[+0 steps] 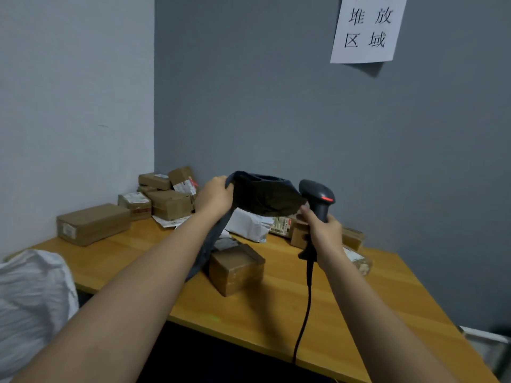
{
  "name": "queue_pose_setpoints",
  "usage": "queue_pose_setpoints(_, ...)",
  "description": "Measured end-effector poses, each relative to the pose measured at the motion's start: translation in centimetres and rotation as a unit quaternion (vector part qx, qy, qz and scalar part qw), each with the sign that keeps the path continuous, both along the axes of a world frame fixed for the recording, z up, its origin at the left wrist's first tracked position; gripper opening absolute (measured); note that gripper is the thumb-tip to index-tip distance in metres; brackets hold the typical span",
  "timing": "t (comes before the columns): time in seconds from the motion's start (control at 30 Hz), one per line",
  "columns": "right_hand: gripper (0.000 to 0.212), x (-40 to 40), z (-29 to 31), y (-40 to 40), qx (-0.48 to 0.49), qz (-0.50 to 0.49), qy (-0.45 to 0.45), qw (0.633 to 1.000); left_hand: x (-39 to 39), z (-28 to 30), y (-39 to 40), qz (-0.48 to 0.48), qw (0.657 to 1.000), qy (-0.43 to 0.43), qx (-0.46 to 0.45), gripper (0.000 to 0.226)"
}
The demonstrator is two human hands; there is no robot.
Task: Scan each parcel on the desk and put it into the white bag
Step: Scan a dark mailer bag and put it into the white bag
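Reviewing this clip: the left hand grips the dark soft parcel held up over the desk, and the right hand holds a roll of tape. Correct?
Not quite. The head view shows the right hand holding a black barcode scanner with a cord, not a roll of tape. The rest stands: the left hand grips the dark soft parcel held up over the desk.

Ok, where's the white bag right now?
In the head view, the crumpled white plastic bag sits at the lower left, off the near-left edge of the wooden desk, beside the left forearm.

Dark grey soft parcel (pixel 262 197), black scanner (pixel 318 200) glowing red, brown cardboard boxes (pixel 94 223) on a honey-yellow desk (pixel 276 308), white bag (pixel 30 299), grey walls (pixel 276 106).
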State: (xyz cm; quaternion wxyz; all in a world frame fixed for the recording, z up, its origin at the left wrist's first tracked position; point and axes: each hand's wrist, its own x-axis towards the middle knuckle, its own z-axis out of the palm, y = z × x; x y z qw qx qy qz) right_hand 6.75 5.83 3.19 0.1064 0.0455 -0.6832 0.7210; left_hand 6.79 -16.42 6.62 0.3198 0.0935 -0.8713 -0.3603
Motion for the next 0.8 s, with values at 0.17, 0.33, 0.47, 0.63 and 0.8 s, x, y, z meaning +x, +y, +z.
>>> queue_pose_setpoints(0.17,0.02,0.2,-2.9,-0.5,0.049,0.003,-0.004,0.999,1.4,0.6,-2.9,0.083,0.992,0.047,0.082,0.025)
queue_pose_setpoints(0.33,0.018,-0.6,-3.8,-2.9,0.041,0.017,-0.019,0.999,2.7,0.7,-6.3,0.106,0.982,0.114,0.111,0.035)
queue_pose_setpoints(0.47,0.018,-1.5,-2.8,-5.6,0.037,0.033,0.016,0.999,3.1,1.6,-8.4,0.122,0.978,0.154,0.066,0.039)
queue_pose_setpoints(0.63,0.02,-2.4,-2.4,-7.2,0.051,0.025,0.031,0.998,3.3,2.4,-8.4,0.093,0.983,0.154,-0.044,0.041)
queue_pose_setpoints(0.8,0.022,-2.9,-2.6,-4.2,0.018,-0.018,0.007,1.0,1.5,2.1,-5.5,0.039,0.981,0.161,-0.106,0.038)
